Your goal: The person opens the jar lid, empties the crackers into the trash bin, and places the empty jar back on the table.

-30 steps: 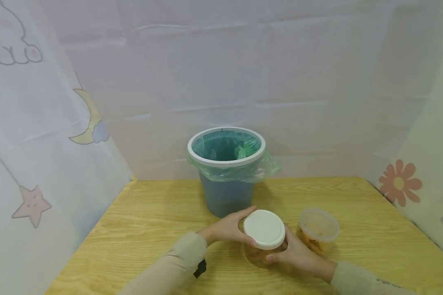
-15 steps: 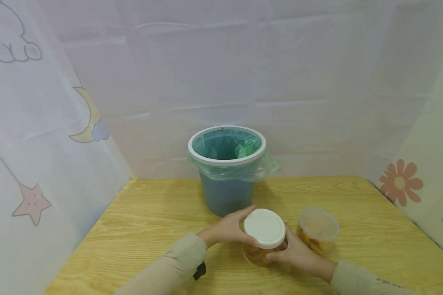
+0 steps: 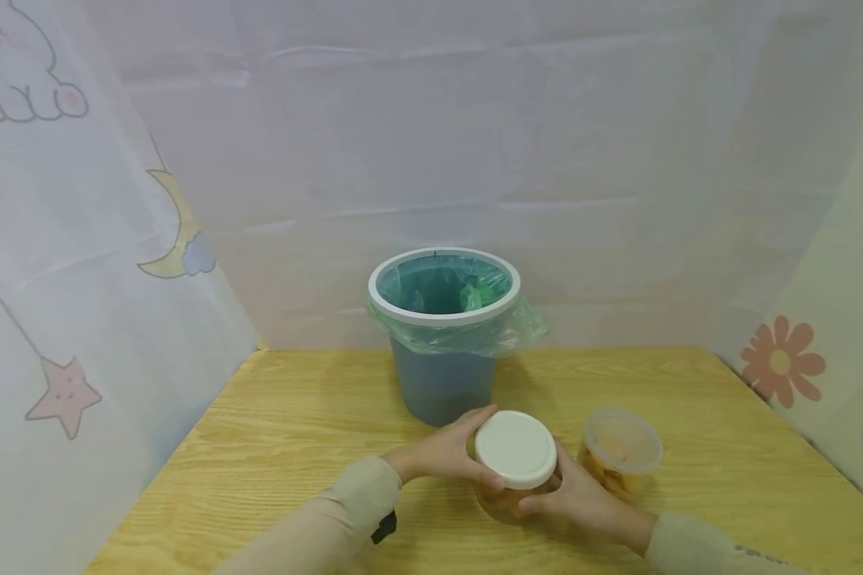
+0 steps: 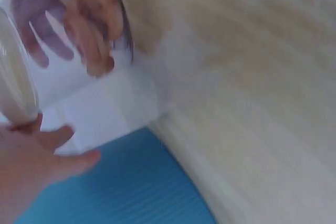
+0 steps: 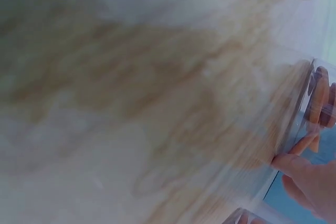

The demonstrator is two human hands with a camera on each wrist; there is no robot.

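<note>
Two hands on one clear jar (image 3: 499, 503), white lid (image 3: 515, 450) on top. Jar is near the front of the wooden table (image 3: 295, 447), looks upright; base contact hard to confirm. Brownish pieces inside.

My read: lid work, twisting on or off, can't tell which; whether it's fully seated isn't visible. Next move probably calls for turning the lid with the left while the right resists rotation. Risk: clear wall slipping if the right grip is loose.

Left hand (image 3: 446, 453): comes in from the left, thumb in front, fingers behind, spread about the lid's width and holding its rim. Right hand (image 3: 586, 501): lower, on the right side, thumb across the front, fingers curled round the body. Both forearms angle inward.

Further out: second tub (image 3: 622, 447) with orange-brown pieces just beside the right hand, untouched. Lined bin (image 3: 442, 383) behind the jar.
</note>
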